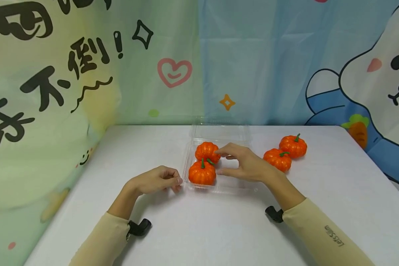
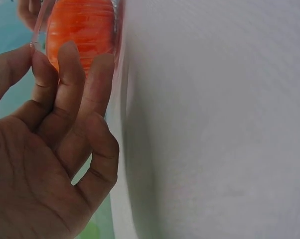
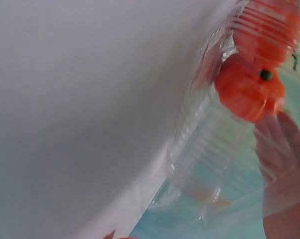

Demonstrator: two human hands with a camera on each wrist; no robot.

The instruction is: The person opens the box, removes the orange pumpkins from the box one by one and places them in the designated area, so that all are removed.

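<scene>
Head view: left fingers (image 1: 174,181) pinch a box edge (image 1: 187,162); right fingers (image 1: 231,172), empty, spread over free room beside pumpkins (image 1: 202,175).

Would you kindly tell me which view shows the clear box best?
The head view, as it shows the box nearly whole, two pumpkins inside. The left wrist view shows only a part by the left hand; the right wrist view shows its ribbed side closely, but cropped.

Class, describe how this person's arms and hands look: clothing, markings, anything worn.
The left pale beige fabric sleeve shows no lettering; the right pale beige fabric sleeve bears dark lettering, apparently "LetsSlim". A small black device sits at each cuff, left and right. The left hand and right hand wear no gloves.
</scene>
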